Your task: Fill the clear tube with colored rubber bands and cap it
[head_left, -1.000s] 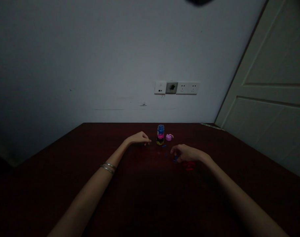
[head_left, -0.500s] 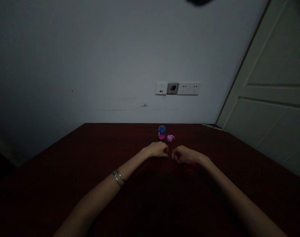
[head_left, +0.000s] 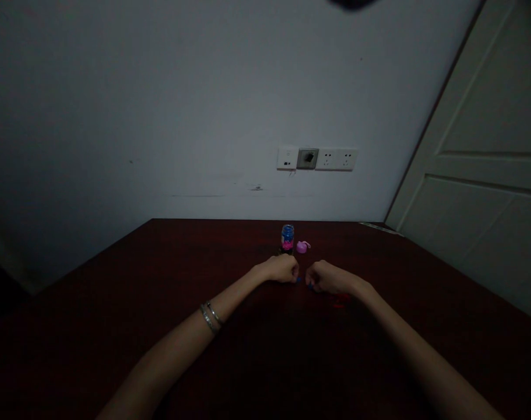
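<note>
My left hand (head_left: 284, 269) is closed, fingers curled down, just in front of an open clear jar (head_left: 287, 238) with blue and pink contents. A small blue piece (head_left: 298, 279) shows at its fingertips. My right hand (head_left: 327, 277) is closed too, a short gap to the right, with a blue bit (head_left: 310, 286) at its fingertips. What else the fingers hold is too small and dark to tell. A pink lid (head_left: 302, 247) with a loop lies right of the jar. Small red pieces (head_left: 341, 300) lie beside my right wrist.
The dark red table (head_left: 195, 251) reaches back to a pale wall (head_left: 204, 116) with sockets (head_left: 335, 159). A white panelled door (head_left: 479, 151) stands at the right. Something dark is near the jar's base, partly behind my left hand.
A blue piece now shows at my left fingertips, where none was visible before. Both hands are almost where they were; the whole view has shifted slightly.
</note>
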### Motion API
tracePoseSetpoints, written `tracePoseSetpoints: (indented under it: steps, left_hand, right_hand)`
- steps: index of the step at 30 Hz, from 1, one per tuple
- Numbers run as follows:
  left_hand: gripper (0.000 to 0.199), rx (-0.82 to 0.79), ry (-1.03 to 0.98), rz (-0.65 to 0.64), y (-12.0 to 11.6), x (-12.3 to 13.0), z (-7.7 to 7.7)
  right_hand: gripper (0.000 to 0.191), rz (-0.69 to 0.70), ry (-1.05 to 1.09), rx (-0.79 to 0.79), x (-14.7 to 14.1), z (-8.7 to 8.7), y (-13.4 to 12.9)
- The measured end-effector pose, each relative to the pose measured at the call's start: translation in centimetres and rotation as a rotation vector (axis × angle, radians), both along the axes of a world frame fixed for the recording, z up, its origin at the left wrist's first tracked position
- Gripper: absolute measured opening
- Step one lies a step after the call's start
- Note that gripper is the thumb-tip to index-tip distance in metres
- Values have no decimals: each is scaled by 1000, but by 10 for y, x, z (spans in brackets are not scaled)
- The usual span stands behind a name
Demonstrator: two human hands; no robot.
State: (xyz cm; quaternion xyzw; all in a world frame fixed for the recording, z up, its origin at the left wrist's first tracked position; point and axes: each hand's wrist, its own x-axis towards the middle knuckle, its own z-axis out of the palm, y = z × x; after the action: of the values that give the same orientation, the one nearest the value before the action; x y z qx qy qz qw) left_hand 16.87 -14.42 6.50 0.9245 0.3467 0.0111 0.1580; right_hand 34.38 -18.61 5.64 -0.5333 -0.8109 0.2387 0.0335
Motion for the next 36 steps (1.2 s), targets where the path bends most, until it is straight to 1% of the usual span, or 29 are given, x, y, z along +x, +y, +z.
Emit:
tracePoseSetpoints:
  steps: [3, 6, 8, 11, 13, 15, 18, 21, 23, 25, 27, 30, 31, 33, 36]
  left_hand:
    - [13, -20, -143, -9, 4, -10, 18]
    - [17, 34, -339, -5, 14, -22, 41]
    - [19, 78, -398, 40, 24, -27, 56]
    - [21, 188, -418, 118, 37, -27, 75]
    - [21, 260, -403, 154, 44, -23, 84]
    - [21, 297, -360, 174, 50, -18, 89]
    - [21, 313, -294, 183, 54, -11, 91]
    - [21, 307, -260, 181, 56, -10, 89]
    - [21, 297, -274, 184, 58, -12, 86]
    - [22, 290, -325, 189, 61, -16, 81]
    - [24, 273, -403, 203, 65, -22, 72]
    - [31, 195, -547, 261, 72, -34, 50]
    - [33, 154, -595, 286, 75, -38, 40]
    - [35, 80, -688, 381, 80, -48, 20]
    - [31, 31, -740, 476, 89, -65, -12]
  right_hand:
    - [29, 2, -9, 11, 0, 0, -1]
    - [27, 17, -7, 15, -1, 2, -2]
    - [25, 19, -4, 6, 0, 1, -1]
    - [24, 20, -8, 3, 1, -1, 0]
    - [24, 24, -13, 5, 1, -3, 2]
    - [24, 17, -20, 5, 2, -5, 3]
    - [23, -6, -29, 7, 2, -6, 4]
    - [22, -14, -25, 10, 2, -6, 4]
    - [22, -8, -12, 13, 2, -6, 4]
    - [21, -3, 5, 12, 2, -6, 3]
    - [20, -5, 16, 9, 1, -6, 2]
    - [19, -8, 44, 3, 1, -5, 2]
    - [18, -6, 59, 1, 1, -4, 3]
    - [18, -2, 96, 0, 1, -4, 3]
    - [17, 2, 170, -14, 1, -4, 4]
